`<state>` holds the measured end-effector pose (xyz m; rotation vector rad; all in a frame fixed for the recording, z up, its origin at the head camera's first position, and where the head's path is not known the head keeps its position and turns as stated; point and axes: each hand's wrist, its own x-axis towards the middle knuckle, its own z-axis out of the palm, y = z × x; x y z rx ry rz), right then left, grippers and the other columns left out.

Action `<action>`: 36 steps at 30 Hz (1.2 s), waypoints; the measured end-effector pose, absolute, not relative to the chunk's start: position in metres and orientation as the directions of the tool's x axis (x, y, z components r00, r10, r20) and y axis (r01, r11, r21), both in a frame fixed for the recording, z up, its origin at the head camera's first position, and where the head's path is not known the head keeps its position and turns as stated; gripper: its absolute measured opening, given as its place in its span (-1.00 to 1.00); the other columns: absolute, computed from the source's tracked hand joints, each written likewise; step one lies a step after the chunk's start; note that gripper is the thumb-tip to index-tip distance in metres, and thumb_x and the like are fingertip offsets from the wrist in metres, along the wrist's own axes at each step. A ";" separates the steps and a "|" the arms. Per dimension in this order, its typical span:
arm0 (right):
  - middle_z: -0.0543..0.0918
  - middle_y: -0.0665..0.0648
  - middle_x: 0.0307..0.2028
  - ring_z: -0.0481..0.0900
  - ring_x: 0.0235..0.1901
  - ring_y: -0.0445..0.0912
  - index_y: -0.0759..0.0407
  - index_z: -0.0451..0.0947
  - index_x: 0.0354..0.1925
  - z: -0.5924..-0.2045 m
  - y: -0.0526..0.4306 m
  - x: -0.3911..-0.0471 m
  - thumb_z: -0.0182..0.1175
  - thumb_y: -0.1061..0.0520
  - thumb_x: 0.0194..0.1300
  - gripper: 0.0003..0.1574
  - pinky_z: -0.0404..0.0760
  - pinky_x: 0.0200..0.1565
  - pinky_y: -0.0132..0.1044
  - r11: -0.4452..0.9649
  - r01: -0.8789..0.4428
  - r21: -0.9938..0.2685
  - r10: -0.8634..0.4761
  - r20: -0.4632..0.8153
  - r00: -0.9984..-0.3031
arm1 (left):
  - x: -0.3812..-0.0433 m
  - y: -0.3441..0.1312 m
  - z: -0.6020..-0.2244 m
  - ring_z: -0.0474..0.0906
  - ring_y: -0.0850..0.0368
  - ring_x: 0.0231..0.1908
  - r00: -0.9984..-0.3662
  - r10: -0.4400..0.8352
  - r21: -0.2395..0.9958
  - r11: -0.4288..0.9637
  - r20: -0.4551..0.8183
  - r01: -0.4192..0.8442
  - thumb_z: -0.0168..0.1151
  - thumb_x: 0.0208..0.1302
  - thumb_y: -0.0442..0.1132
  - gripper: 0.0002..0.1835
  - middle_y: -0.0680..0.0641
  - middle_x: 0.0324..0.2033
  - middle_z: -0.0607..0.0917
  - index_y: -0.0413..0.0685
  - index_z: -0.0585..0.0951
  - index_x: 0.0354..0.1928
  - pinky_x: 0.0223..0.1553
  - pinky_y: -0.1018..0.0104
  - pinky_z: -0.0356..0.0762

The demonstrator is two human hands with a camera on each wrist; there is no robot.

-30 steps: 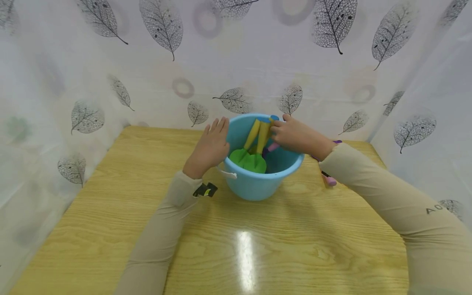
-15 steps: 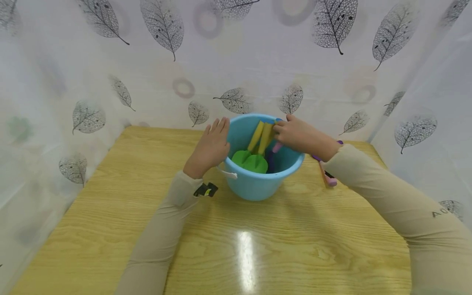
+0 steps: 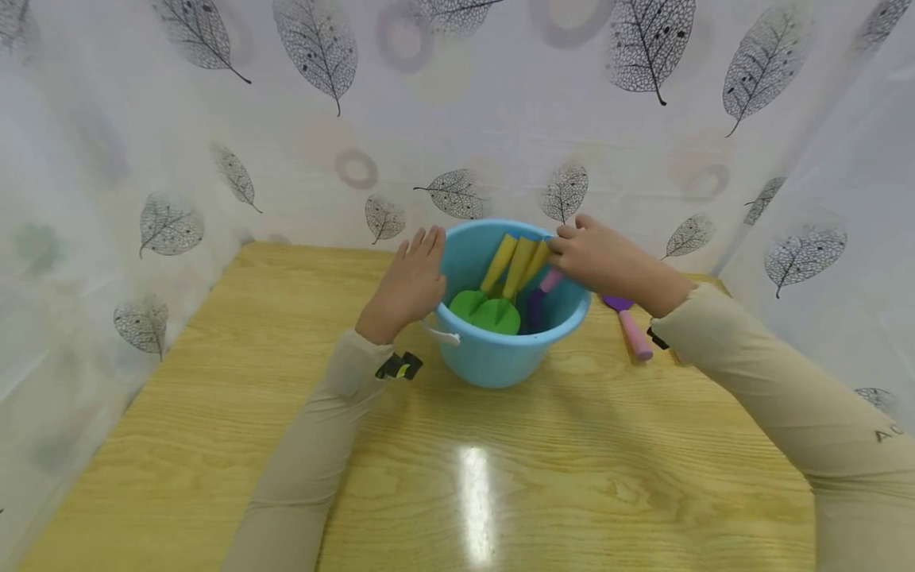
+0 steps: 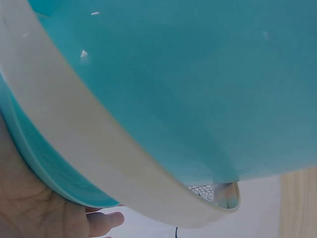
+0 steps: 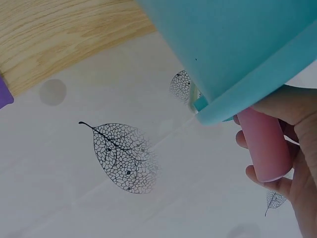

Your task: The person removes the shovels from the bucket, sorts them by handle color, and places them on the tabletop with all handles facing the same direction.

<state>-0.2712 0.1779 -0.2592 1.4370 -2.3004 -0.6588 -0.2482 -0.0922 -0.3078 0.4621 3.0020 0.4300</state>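
A light blue bucket (image 3: 493, 361) stands on the table. My left hand (image 3: 406, 280) rests along its left rim with straight fingers; in the left wrist view the palm lies at the rim, beside the white bail handle (image 4: 114, 144). My right hand (image 3: 604, 258) is at the right rear rim, and its fingers curl round the pink handle (image 5: 265, 144) of a purple tool (image 3: 534, 308). That tool's lower end is hidden inside the bucket. Left of it lean several toy shovels with yellow handles (image 3: 520, 262); two green blades (image 3: 498, 316) show, pointing down.
To the right of the bucket, a purple shovel with a pink handle (image 3: 635, 335) lies on the wooden table (image 3: 572, 469). Part of another item peeks out by my right sleeve (image 3: 743, 349). A leaf-patterned white curtain (image 3: 493, 103) hangs behind and on both sides.
My right hand has moved right, towards the rim, and the pink handle in it has shifted right as well. The yellow handles have shifted slightly right. My left hand stays put.
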 end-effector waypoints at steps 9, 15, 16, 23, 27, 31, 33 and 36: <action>0.56 0.15 -0.39 0.44 -0.34 0.03 0.25 0.59 -0.35 -0.249 0.187 -0.264 0.37 0.38 -0.08 -0.75 0.42 -0.25 -0.10 0.359 -0.732 0.579 -0.921 0.096 -0.376 | -0.249 -0.092 -0.308 -0.37 -0.07 0.48 -0.953 0.303 0.285 0.916 -0.029 0.282 -0.26 0.42 -0.20 -0.31 -0.15 0.49 -0.20 -0.20 -0.25 0.46 0.48 0.04 -0.38; 0.56 0.16 -0.39 0.43 -0.32 0.03 0.28 0.59 -0.36 -0.242 0.193 -0.261 0.31 0.32 0.06 -0.89 0.45 -0.20 -0.07 0.357 -0.738 0.573 -0.929 0.139 -0.342 | -0.249 -0.092 -0.309 -0.38 -0.06 0.48 -0.952 0.304 0.294 0.913 -0.029 0.283 -0.27 0.42 -0.20 -0.32 -0.14 0.49 -0.23 -0.19 -0.25 0.46 0.48 0.05 -0.40; 0.56 0.16 -0.38 0.44 -0.32 0.04 0.28 0.59 -0.35 -0.242 0.194 -0.261 0.30 0.30 0.08 -0.89 0.45 -0.20 -0.07 0.352 -0.741 0.572 -0.933 0.150 -0.328 | -0.249 -0.092 -0.309 -0.38 -0.06 0.48 -0.952 0.304 0.296 0.912 -0.029 0.283 -0.27 0.42 -0.20 -0.32 -0.13 0.49 -0.23 -0.19 -0.25 0.46 0.48 0.05 -0.41; 0.62 0.19 -0.33 0.48 -0.26 0.06 0.30 0.60 -0.27 -0.236 0.203 -0.260 0.31 0.31 0.04 -0.80 0.50 -0.18 -0.07 0.318 -0.760 0.567 -0.946 0.246 -0.213 | -0.249 -0.092 -0.309 -0.39 -0.07 0.48 -0.952 0.307 0.295 0.912 -0.024 0.286 -0.28 0.42 -0.20 -0.32 -0.13 0.48 -0.24 -0.19 -0.25 0.46 0.48 0.04 -0.39; 0.65 0.21 -0.33 0.52 -0.24 0.07 0.30 0.58 -0.21 -0.233 0.206 -0.258 0.34 0.36 -0.02 -0.68 0.52 -0.14 -0.03 0.328 -0.761 0.559 -0.935 0.310 -0.176 | -0.248 -0.092 -0.308 -0.38 -0.07 0.48 -0.951 0.307 0.291 0.912 -0.023 0.287 -0.28 0.42 -0.20 -0.32 -0.14 0.48 -0.23 -0.20 -0.25 0.46 0.48 0.04 -0.38; 0.66 0.22 -0.31 0.55 -0.23 0.08 0.31 0.56 -0.13 -0.234 0.209 -0.258 0.36 0.40 -0.06 -0.57 0.52 -0.08 0.03 0.363 -0.736 0.572 -0.915 0.366 -0.167 | -0.249 -0.092 -0.308 -0.37 -0.07 0.48 -0.951 0.308 0.288 0.913 -0.022 0.289 -0.28 0.42 -0.20 -0.32 -0.14 0.48 -0.23 -0.20 -0.25 0.46 0.48 0.04 -0.38; 0.66 0.22 -0.31 0.55 -0.23 0.08 0.31 0.55 -0.12 -0.236 0.212 -0.257 0.37 0.41 -0.08 -0.55 0.51 -0.06 0.06 0.382 -0.723 0.575 -0.906 0.388 -0.170 | -0.249 -0.092 -0.308 -0.37 -0.08 0.48 -0.951 0.308 0.288 0.913 -0.021 0.289 -0.28 0.42 -0.20 -0.32 -0.14 0.49 -0.22 -0.20 -0.25 0.46 0.48 0.04 -0.39; 0.65 0.21 -0.31 0.55 -0.23 0.08 0.27 0.55 -0.15 -0.238 0.215 -0.258 0.34 0.40 -0.04 -0.60 0.49 -0.03 0.10 0.406 -0.717 0.566 -0.891 0.420 -0.174 | -0.249 -0.092 -0.308 -0.37 -0.07 0.48 -0.952 0.306 0.293 0.912 -0.023 0.286 -0.28 0.42 -0.20 -0.31 -0.14 0.49 -0.23 -0.19 -0.25 0.46 0.48 0.05 -0.40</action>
